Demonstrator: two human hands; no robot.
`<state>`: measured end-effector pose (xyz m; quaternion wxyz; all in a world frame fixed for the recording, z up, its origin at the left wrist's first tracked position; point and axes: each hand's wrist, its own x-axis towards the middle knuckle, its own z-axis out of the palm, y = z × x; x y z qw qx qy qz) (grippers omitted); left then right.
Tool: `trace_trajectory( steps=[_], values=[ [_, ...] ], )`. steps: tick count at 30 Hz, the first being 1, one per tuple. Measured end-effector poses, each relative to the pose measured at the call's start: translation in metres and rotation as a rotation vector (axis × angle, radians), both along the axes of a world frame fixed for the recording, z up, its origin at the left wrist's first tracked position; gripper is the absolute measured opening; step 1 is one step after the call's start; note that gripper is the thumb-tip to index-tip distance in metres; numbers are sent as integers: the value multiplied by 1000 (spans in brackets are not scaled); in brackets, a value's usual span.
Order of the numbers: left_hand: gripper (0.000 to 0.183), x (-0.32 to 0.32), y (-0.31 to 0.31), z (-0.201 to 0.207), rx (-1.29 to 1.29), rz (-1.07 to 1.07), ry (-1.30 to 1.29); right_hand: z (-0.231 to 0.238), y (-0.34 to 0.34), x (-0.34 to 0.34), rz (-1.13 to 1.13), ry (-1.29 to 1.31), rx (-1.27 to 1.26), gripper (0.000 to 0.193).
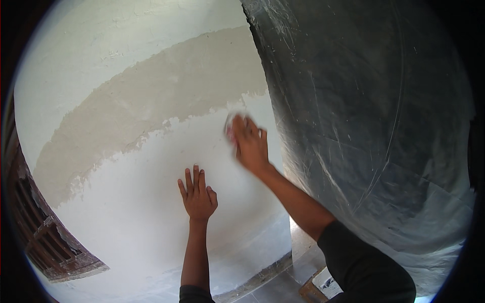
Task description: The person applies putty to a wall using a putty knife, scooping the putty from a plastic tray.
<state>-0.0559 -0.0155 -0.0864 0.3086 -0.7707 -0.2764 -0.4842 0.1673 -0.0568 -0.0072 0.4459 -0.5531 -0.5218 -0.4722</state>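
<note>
Before me stands a wall (151, 217) with a smooth white lower part and a greyish-beige band of bare plaster (172, 81) curving above it. Flat against the white part lies my left hand (199, 199), its fingers stretched and pointing up, holding nothing. Farther up and to the right, my right hand (251, 146) presses a small reddish-and-white pad (230, 129) to the wall, just below the ragged edge of the beige band. Motion blurs the pad and fingertips, so its exact kind cannot be made out.
A dark plastic sheet (348, 116) hangs along the wall's right edge. At the lower left is a brown wooden grille (45, 237). Below are the grey tiled floor (275, 288) and a wooden-edged object (321, 285), partly hidden by my right sleeve.
</note>
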Motion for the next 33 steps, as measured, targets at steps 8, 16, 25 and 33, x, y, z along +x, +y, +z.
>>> trace_trajectory(
  steps=[8, 16, 25, 33],
  values=[
    [53, 11, 3, -4, 71, 16, 5, 95, -25, 64, -17, 45, 363, 59],
    [51, -17, 0, 6, -13, -98, 58, -6, -26, 0, 230, -134, 152, 48],
    [49, -25, 7, -3, 44, -44, 26, 69, 14, 25, 19, 82, 256, 55],
    [48, -45, 2, 0, -27, -118, 34, 47, -24, 28, 126, 84, 295, 53]
  ],
)
